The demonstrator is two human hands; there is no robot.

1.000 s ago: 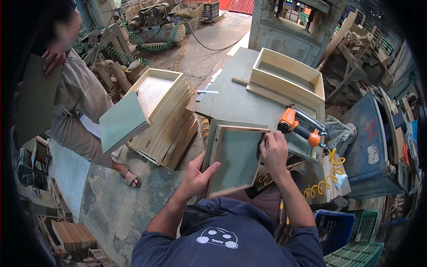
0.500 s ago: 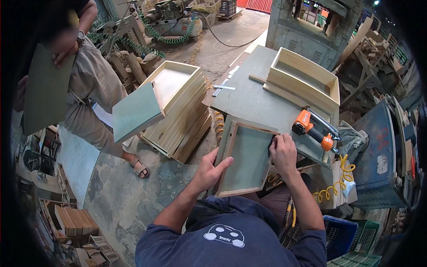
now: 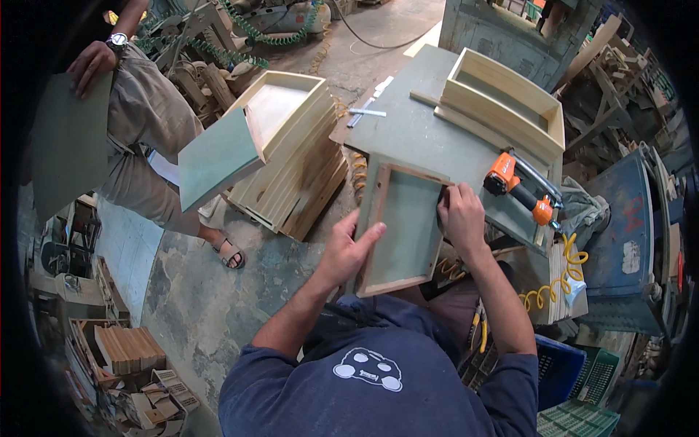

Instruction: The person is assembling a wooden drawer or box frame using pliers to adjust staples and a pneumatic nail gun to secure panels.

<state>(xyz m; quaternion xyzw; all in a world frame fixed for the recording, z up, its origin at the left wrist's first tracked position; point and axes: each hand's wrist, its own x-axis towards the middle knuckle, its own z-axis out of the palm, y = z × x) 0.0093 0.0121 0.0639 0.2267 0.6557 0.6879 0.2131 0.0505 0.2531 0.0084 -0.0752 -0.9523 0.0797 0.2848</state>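
A shallow wooden drawer box (image 3: 412, 226) with a grey-green bottom panel is tilted in front of my body, its far end near the table edge. My left hand (image 3: 348, 247) grips its left side, thumb over the rim. At its right rim, near the far corner, my right hand (image 3: 463, 218) has its fingers curled closed; a small dark patch shows by the fingertips, too hidden to name. On the grey-green table (image 3: 404, 135), to the right of my hands, lies an orange and black air nailer (image 3: 520, 188).
A pale wooden drawer box (image 3: 502, 102) and wood strips (image 3: 473, 135) lie on the table. Left of it stands a stack of drawer boxes (image 3: 291, 160) with a green panel (image 3: 218, 160) leaning on top. A co-worker's hand (image 3: 93, 67) holds a dark panel (image 3: 69, 142). A yellow coiled hose (image 3: 571, 273) hangs at the right.
My view has tilted a little downward. The drawer box and both my hands keep nearly the same places. The co-worker's hand has shifted to the top of the dark panel.
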